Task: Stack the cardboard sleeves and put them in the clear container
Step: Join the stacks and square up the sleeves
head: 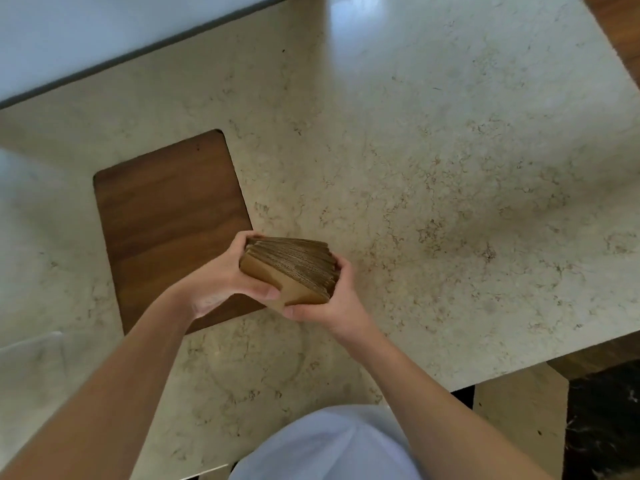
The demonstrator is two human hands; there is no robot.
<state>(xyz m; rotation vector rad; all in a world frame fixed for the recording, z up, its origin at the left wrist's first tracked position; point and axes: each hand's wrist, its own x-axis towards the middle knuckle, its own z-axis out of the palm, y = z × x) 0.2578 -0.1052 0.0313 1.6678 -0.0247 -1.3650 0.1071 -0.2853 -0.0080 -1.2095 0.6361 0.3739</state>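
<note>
Clear container [31,355]: a transparent, faintly outlined plastic box at the far left edge of the view, resting on the worktop; its walls are hard to make out.
Wooden panel [166,209]: a dark brown rectangular board with rounded corners, lying flat on the worktop left of centre; its lower right part is hidden behind the left hand.
Left hand [221,278]: curled around the left end of the stack, fingers wrapped over the far edge, thumb pressed on the near face.
Cardboard sleeves [294,268]: a thick stack of flat brown corrugated cardboard sleeves, fanned slightly so the ribbed edges show, held between both hands above the worktop, just right of the wooden panel, well apart from the clear container.
Right hand [332,303]: gripping the right end and lower corner of the stack, fingers curled around its edge.
Worktop [450,168]: a pale beige stone surface with brownish veining, filling most of the view.
Clothing [329,448]: pale bluish fabric at the bottom centre.
</note>
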